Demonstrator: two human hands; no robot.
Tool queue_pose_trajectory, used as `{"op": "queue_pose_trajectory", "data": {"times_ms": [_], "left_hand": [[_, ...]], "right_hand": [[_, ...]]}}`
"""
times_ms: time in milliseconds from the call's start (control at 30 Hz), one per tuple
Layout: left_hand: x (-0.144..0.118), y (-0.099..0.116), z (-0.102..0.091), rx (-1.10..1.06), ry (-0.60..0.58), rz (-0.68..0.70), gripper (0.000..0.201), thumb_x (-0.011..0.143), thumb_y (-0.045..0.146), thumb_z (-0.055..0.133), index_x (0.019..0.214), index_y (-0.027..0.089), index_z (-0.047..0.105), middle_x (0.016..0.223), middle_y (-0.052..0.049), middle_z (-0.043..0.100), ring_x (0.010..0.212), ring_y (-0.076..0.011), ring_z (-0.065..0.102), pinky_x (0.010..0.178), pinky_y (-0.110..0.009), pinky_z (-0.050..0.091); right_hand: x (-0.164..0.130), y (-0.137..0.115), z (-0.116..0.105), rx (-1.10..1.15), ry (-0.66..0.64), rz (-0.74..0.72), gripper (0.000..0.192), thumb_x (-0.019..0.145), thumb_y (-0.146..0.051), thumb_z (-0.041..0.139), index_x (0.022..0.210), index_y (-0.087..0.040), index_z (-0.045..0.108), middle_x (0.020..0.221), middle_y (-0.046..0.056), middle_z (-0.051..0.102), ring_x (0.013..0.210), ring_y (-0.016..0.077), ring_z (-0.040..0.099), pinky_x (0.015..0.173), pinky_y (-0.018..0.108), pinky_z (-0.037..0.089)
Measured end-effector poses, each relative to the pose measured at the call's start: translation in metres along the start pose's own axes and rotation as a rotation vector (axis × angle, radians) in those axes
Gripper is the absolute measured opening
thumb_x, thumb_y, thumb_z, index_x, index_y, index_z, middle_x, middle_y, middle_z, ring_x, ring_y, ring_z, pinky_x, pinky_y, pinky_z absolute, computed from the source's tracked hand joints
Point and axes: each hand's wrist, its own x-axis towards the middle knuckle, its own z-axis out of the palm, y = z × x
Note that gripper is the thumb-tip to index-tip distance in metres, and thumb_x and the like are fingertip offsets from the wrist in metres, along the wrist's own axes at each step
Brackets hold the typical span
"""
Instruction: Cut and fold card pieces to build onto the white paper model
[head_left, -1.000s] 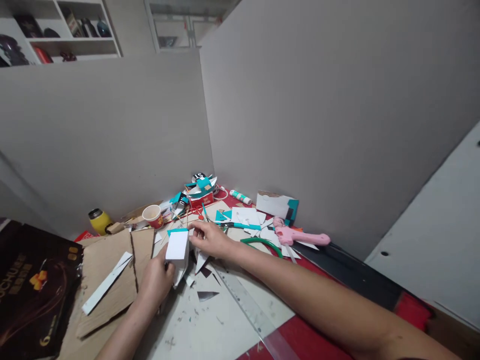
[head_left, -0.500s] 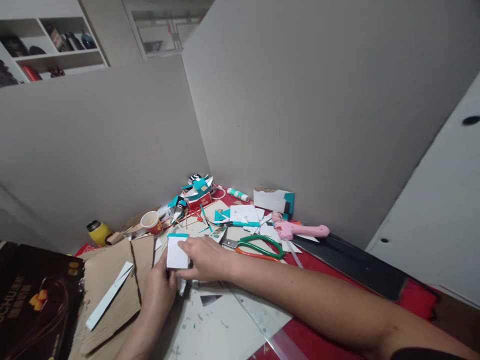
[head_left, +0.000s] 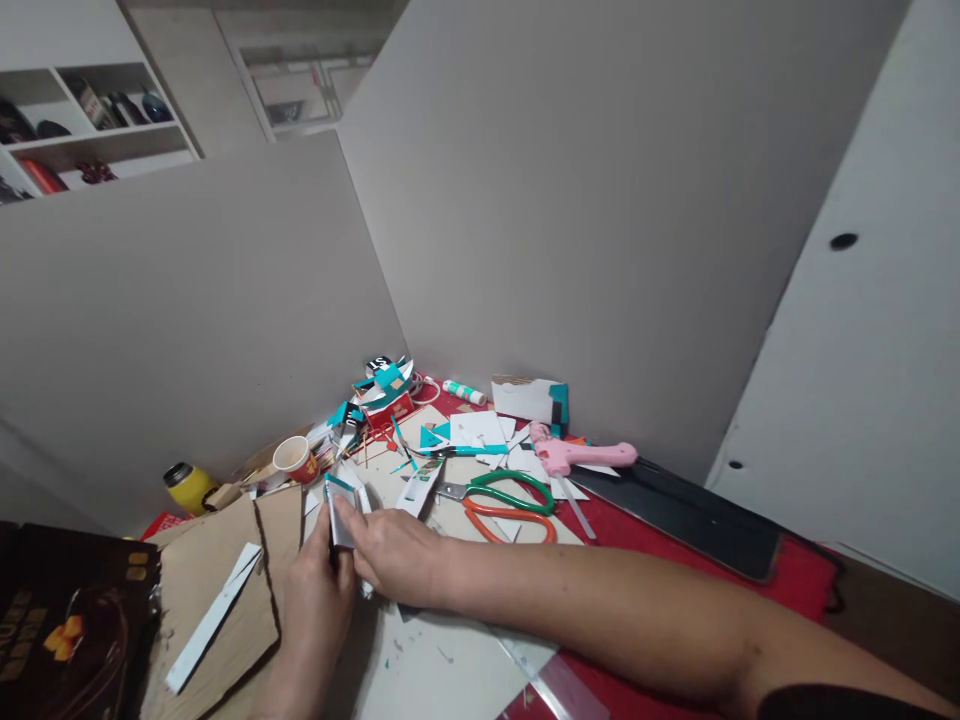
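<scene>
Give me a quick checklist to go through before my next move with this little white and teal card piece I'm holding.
1. Both hands on the white and teal card piece: ok; left hand and right hand pinch it together.
2. Piece held off the table: ok, tilted on edge.
3. Scissors within reach: ok, lying just beyond the right hand.
4. Pink glue gun clear of the hands: ok, farther back.
5. Glue gun hot or plugged in: cannot tell.
6. Paper cup clear of the left hand: ok, upright behind it.
</scene>
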Motion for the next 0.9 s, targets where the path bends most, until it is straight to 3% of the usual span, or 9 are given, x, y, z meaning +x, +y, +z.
{"op": "queue_pose_trajectory", "data": {"times_ms": [100,200,333,533,667,900], "left_hand": [[0.001,0.001,0.001,0.032,-0.036,-0.019,0.057,0.083,0.024,0.045,0.139,0.012,0.046,0.083,-0.009,0.072,0.070,-0.0223,0.067,0.065,-0.029,0.048],[0.001,0.005,0.000,0.087,-0.084,-0.033,0.056,0.082,0.021,0.045,0.137,0.009,0.047,0.081,-0.009,0.072,0.071,-0.0226,0.066,0.066,-0.029,0.047],[0.001,0.011,-0.001,0.126,-0.117,-0.059,0.057,0.081,0.020,0.047,0.137,0.010,0.046,0.085,-0.010,0.072,0.076,-0.0231,0.067,0.066,-0.029,0.046],[-0.001,0.013,-0.003,0.119,-0.195,-0.091,0.053,0.081,0.020,0.048,0.134,0.016,0.049,0.099,-0.010,0.073,0.088,-0.0239,0.068,0.071,-0.028,0.046],[-0.002,0.013,-0.003,0.119,-0.227,-0.126,0.054,0.081,0.023,0.048,0.134,0.012,0.047,0.107,-0.015,0.071,0.093,-0.0256,0.068,0.073,-0.029,0.046],[-0.003,0.010,-0.003,0.101,-0.248,-0.146,0.034,0.079,0.023,0.048,0.110,0.015,0.059,0.094,-0.014,0.073,0.086,-0.0270,0.069,0.066,-0.030,0.043]], "right_hand": [[-0.001,0.003,0.003,0.044,-0.032,0.071,0.056,0.085,-0.022,0.050,0.135,-0.003,0.035,0.083,0.015,0.072,0.069,0.0277,0.067,0.055,0.033,0.047],[-0.004,0.005,0.008,0.058,-0.037,0.114,0.031,0.084,-0.022,0.052,0.112,-0.010,0.053,0.081,0.012,0.071,0.069,0.0258,0.067,0.057,0.031,0.046],[-0.006,0.006,0.013,0.065,-0.017,0.103,0.015,0.084,-0.022,0.052,0.096,-0.016,0.060,0.089,0.009,0.070,0.084,0.0237,0.065,0.069,0.031,0.047],[-0.009,0.005,0.014,0.044,-0.008,0.113,0.015,0.085,-0.021,0.051,0.090,-0.016,0.065,0.098,0.011,0.064,0.094,0.0254,0.059,0.072,0.034,0.046],[-0.009,0.006,0.017,0.030,-0.024,0.122,0.016,0.085,-0.022,0.052,0.086,-0.017,0.067,0.095,0.010,0.063,0.093,0.0238,0.056,0.074,0.033,0.045],[-0.005,0.008,0.023,0.000,-0.044,0.135,0.015,0.084,-0.021,0.052,0.079,-0.018,0.066,0.090,0.008,0.062,0.091,0.0214,0.055,0.073,0.031,0.042]]}}
